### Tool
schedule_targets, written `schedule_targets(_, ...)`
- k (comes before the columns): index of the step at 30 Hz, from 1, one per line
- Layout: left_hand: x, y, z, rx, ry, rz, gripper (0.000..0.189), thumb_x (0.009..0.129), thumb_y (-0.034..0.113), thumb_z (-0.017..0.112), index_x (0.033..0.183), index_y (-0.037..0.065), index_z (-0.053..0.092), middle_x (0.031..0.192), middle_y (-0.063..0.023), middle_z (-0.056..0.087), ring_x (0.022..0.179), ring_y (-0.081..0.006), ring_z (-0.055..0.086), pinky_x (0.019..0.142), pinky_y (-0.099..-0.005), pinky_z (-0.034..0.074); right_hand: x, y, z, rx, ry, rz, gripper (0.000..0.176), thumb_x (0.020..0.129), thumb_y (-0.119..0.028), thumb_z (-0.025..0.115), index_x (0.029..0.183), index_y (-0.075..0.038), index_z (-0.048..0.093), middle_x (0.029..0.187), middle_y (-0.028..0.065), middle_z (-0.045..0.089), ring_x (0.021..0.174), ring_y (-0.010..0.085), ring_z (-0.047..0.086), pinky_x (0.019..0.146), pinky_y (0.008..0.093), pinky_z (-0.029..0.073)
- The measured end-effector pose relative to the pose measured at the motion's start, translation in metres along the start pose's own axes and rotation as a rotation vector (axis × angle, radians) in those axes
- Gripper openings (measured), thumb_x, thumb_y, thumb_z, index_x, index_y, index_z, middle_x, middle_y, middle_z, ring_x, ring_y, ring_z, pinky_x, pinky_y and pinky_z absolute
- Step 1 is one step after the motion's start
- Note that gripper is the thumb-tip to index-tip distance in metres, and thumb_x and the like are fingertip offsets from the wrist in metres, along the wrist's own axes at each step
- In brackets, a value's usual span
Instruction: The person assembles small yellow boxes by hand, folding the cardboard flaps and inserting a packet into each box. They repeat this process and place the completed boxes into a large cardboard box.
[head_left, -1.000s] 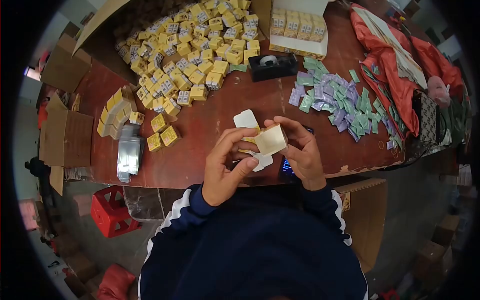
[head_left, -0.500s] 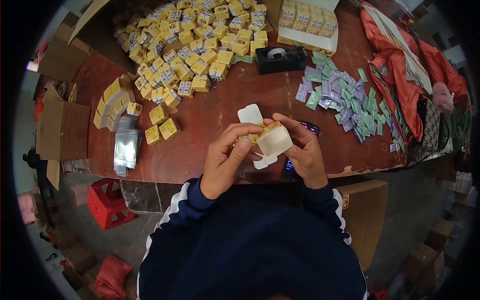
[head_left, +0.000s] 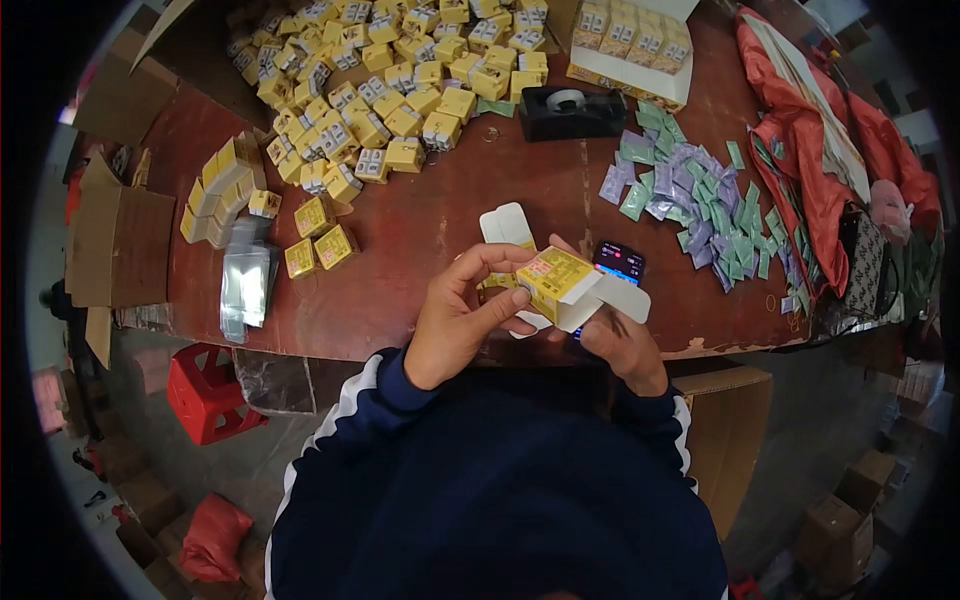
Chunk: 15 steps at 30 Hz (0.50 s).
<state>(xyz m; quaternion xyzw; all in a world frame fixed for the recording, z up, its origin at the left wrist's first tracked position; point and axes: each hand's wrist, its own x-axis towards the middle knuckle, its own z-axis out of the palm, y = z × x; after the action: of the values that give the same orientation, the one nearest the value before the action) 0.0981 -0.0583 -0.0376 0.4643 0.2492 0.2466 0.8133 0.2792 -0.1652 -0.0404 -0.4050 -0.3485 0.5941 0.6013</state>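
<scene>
A small yellow printed carton (head_left: pixel 557 279) is held over the near edge of the table, its white end flaps sticking out to the right. My left hand (head_left: pixel 455 312) pinches the carton's left end between thumb and fingers. My right hand (head_left: pixel 622 343) is closed at the lower right, thumb beneath the white flap and other fingers partly hidden behind the carton. Under the hands lies another unfolded carton (head_left: pixel 504 226) with white flaps, mostly covered. Just behind my right hand a phone (head_left: pixel 619 262) with a lit screen rests on the table.
A heap of small yellow boxes (head_left: pixel 400 122) covers the back left. A black tape dispenser (head_left: pixel 570 113) stands at the back middle, beside green and purple sachets (head_left: pixel 700 190). Three wrapped yellow boxes (head_left: pixel 318 243) and clear plastic sleeves (head_left: pixel 246 285) lie left. A red stool (head_left: pixel 207 392) is below.
The carton has turned: its pale open interior faced me before, and now its yellow printed side shows with flaps to the right. My right hand has moved lower, uncovering more of the phone.
</scene>
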Motion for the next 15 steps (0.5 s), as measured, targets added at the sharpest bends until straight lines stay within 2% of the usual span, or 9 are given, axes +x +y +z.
schedule_targets(2,-0.002,-0.001,0.003,0.024,-0.006,0.029,0.033,0.097,0.003,0.060,0.129,0.001,0.052,0.128,-0.0118,0.057,0.108,-0.0188,0.064,0.081,-0.0289,0.060,0.002,0.005,-0.005,0.090,0.013,0.059,0.066,0.088,-0.012,0.064,0.148,0.001,0.040,0.133,0.0106,0.053,0.119,0.0163,0.054,0.098,0.0288,0.046)
schedule_targets(4,-0.004,0.002,0.007,-0.038,-0.025,0.065,0.029,0.097,0.003,0.060,0.125,0.001,0.055,0.127,-0.0109,0.056,0.111,-0.0187,0.061,0.086,-0.0309,0.059,0.010,0.009,-0.011,-0.273,0.023,-0.129,0.056,0.091,-0.011,0.061,0.144,0.000,0.046,0.130,0.0119,0.057,0.117,0.0168,0.056,0.098,0.0301,0.046)
schedule_targets(8,-0.006,0.007,0.009,-0.068,-0.014,0.067,0.028,0.095,0.003,0.064,0.121,0.001,0.056,0.128,-0.0101,0.055,0.112,-0.0184,0.060,0.089,-0.0312,0.057,0.012,0.027,-0.009,-0.348,0.157,-0.262,0.050,0.090,-0.011,0.066,0.137,0.001,0.053,0.127,0.0137,0.061,0.114,0.0178,0.060,0.098,0.0306,0.047)
schedule_targets(10,-0.005,0.003,0.008,0.121,-0.029,0.211,0.027,0.092,0.003,0.067,0.117,0.001,0.057,0.129,-0.0095,0.054,0.113,-0.0173,0.060,0.089,-0.0305,0.056,0.011,0.036,-0.005,-0.101,0.241,-0.271,0.046,0.090,-0.012,0.070,0.131,0.002,0.056,0.124,0.0129,0.064,0.111,0.0174,0.063,0.097,0.0303,0.050)
schedule_targets(11,-0.005,0.002,0.009,0.118,-0.023,0.211,0.027,0.092,0.003,0.067,0.117,0.001,0.057,0.129,-0.0095,0.054,0.113,-0.0173,0.060,0.089,-0.0305,0.056,0.011,0.038,-0.001,-0.101,0.236,-0.266,0.046,0.090,-0.012,0.070,0.131,0.002,0.056,0.124,0.0129,0.064,0.111,0.0174,0.063,0.097,0.0303,0.050)
schedule_targets(13,-0.005,0.004,0.015,0.071,0.019,0.199,0.027,0.090,0.002,0.070,0.115,0.002,0.061,0.129,-0.0090,0.055,0.112,-0.0158,0.060,0.088,-0.0299,0.055,0.012,0.041,0.008,0.147,0.278,-0.310,0.044,0.089,-0.013,0.072,0.128,0.002,0.058,0.120,0.0108,0.065,0.107,0.0168,0.064,0.095,0.0294,0.052)
schedule_targets(15,-0.007,0.008,0.021,0.139,0.026,0.188,0.027,0.089,0.002,0.070,0.115,0.002,0.062,0.128,-0.0089,0.055,0.112,-0.0154,0.060,0.088,-0.0297,0.055,0.016,0.046,0.015,0.188,0.307,-0.298,0.047,0.086,-0.014,0.074,0.127,0.002,0.058,0.119,0.0114,0.065,0.107,0.0171,0.064,0.094,0.0301,0.052)
